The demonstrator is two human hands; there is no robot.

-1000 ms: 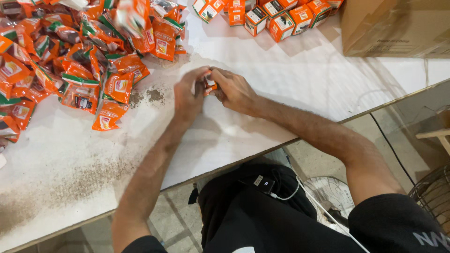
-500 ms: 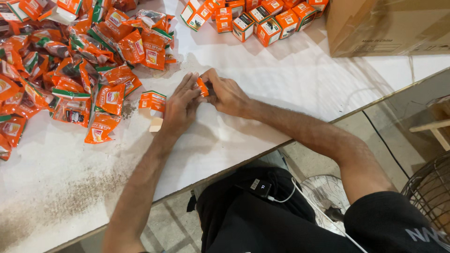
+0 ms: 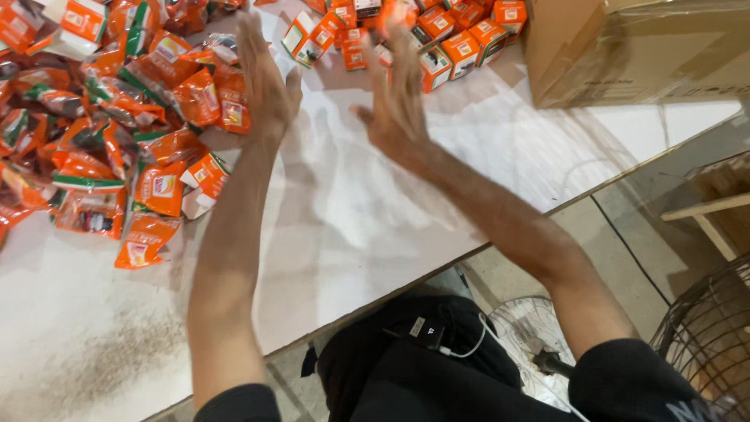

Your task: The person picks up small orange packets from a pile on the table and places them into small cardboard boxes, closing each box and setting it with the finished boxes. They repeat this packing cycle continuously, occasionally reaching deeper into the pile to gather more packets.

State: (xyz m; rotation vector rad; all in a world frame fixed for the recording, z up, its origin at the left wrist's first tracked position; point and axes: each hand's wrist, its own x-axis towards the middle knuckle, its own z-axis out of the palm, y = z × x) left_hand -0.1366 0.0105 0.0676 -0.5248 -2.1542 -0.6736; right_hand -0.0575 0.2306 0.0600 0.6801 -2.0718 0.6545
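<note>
Both hands are up over the white table [image 3: 375, 234] with fingers spread and holding nothing: the left hand [image 3: 266, 78] hovers at the edge of the heap of orange sachets [image 3: 117, 133], the right hand [image 3: 398, 94] just short of the cluster of small orange boxes [image 3: 437, 39] at the far side. The sachets sprawl across the table's left part, one lying apart nearest the edge [image 3: 144, 238]. A brown cardboard carton [image 3: 633, 47] sits at the far right, and a wire fan guard [image 3: 703, 344] stands on the floor below.
</note>
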